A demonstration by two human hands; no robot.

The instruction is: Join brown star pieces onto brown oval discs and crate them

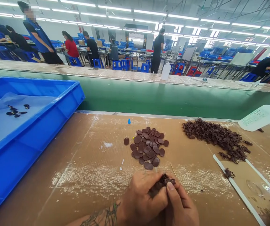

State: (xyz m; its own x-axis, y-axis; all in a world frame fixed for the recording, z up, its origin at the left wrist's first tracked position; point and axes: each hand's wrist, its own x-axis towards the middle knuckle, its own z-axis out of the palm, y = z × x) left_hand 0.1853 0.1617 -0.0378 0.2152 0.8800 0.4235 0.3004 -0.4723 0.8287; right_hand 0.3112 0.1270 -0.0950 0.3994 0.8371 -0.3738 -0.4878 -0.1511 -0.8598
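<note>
Cardboard worktop (85, 144); left hand (141, 194), right hand (183, 202) nearly closed, pinching brown piece (166, 179) between them.

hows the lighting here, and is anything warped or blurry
Head view: bright strip lights overhead; the standing person at left looks slanted, probably lens stretch; the right-hand corners darken; fine detail is hard to make out on the dark piece held between left hand and right hand.

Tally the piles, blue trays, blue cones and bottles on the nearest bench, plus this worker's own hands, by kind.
Pile of oval discs and pile of curly pieces: 2
Blue tray: 1
Blue cone: 1
White bottle: 1
Left hand and right hand: 2
Total: 7
</note>
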